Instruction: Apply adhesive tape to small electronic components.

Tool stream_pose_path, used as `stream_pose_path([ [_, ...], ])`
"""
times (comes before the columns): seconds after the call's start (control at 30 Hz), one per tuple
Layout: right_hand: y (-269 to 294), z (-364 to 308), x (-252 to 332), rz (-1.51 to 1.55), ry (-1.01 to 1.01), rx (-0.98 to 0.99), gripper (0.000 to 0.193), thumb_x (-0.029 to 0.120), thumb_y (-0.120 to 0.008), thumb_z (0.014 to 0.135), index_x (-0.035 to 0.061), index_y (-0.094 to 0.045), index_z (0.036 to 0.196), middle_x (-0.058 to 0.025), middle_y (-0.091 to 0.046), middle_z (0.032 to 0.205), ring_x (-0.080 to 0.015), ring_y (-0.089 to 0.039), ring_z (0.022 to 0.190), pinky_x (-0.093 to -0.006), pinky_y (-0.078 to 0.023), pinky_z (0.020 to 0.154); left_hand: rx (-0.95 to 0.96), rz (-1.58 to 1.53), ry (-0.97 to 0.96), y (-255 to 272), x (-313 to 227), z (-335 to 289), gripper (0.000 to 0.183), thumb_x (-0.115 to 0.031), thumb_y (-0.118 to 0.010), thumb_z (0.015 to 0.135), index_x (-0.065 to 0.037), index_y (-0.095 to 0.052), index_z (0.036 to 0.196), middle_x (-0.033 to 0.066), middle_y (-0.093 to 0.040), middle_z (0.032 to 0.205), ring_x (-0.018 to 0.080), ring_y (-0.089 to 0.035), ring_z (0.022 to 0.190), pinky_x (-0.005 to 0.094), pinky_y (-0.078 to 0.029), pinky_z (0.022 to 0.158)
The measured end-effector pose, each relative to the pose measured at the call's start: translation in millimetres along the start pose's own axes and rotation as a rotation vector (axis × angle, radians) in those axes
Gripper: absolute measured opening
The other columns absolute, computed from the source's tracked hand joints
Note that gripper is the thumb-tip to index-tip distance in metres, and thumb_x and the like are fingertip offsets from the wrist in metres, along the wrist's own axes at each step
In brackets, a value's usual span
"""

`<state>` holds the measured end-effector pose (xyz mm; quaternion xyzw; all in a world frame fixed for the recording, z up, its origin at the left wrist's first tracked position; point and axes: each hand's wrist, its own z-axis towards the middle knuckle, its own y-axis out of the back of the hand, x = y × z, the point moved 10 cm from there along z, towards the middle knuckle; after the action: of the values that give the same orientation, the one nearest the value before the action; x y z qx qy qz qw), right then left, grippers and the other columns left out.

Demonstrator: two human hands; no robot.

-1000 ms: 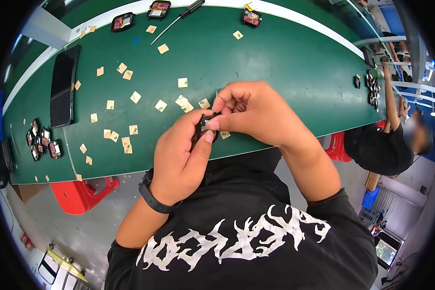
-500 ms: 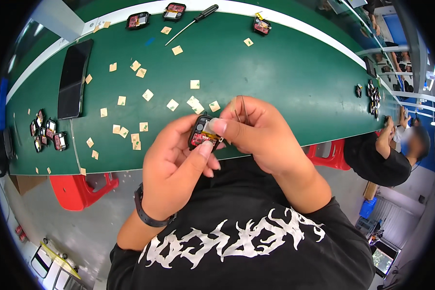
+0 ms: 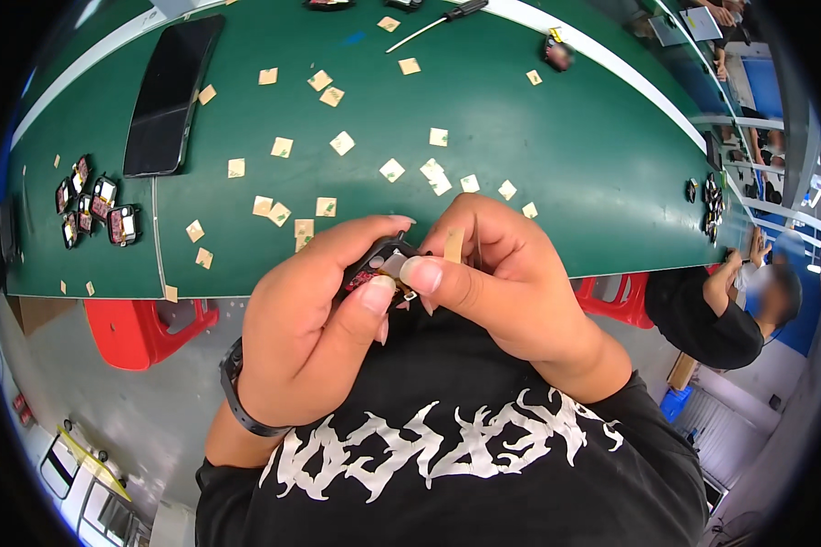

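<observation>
Over the table's near edge, my left hand [image 3: 306,319] is closed around a small black watch-like case [image 3: 363,276] with a red circuit board and a silvery part showing inside. The left thumb presses on its near side. My right hand [image 3: 520,292] is closed too, its thumb tip pressing on the right part of the case. Thin curved prongs, which look like tweezers [image 3: 453,244], stick up from the right hand's curled fingers. The two thumbs and fingers hide much of the case's inside.
Small beige adhesive squares [image 3: 341,143] are scattered over the green table [image 3: 520,128]. Several similar opened cases [image 3: 121,224] lie at the left, beside a black flat screen [image 3: 173,96]. A screwdriver [image 3: 438,25] lies at the back. Red stools [image 3: 137,333] stand below; a co-worker [image 3: 711,314] sits at the right.
The view has shifted, so the table's things sit higher in the picture. The case is tilted more, and my right thumb now covers more of its right side. Both hands keep their hold.
</observation>
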<state>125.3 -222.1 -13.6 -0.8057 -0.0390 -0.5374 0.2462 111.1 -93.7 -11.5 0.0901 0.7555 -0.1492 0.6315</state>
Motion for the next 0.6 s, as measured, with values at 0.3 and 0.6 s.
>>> stream_pose_path([
  [0.3, -25.1, 17.8, -9.8, 0.072, -0.067, 0.013, 0.017, 0.012, -0.069, 0.1, 0.0022, -0.057, 0.093, -0.002, -0.066, 0.084, -0.0046, -0.057, 0.073, -0.0224, -0.045, 0.064, 0.011, -0.118, -0.111, 34.6, -5.1, -12.0, 0.044, -0.018, -0.051, 0.104, 0.008, -0.053, 0.139, 0.0122, -0.068, 0.1, 0.0115, -0.062, 0.073, 0.025, -0.051, 0.065],
  [0.6, -30.5, 33.1, -13.3, -0.174, -0.027, 0.006, 0.016, 0.011, -0.072, 0.098, -0.001, -0.063, 0.102, 0.0004, -0.065, 0.085, -0.0033, -0.055, 0.073, -0.0211, -0.044, 0.064, -0.154, 0.096, -0.103, 67.3, 0.8, -18.9, 0.044, -0.001, -0.063, 0.091, 0.004, -0.059, 0.135, 0.019, -0.069, 0.116, 0.0194, -0.07, 0.093, 0.028, -0.055, 0.078],
])
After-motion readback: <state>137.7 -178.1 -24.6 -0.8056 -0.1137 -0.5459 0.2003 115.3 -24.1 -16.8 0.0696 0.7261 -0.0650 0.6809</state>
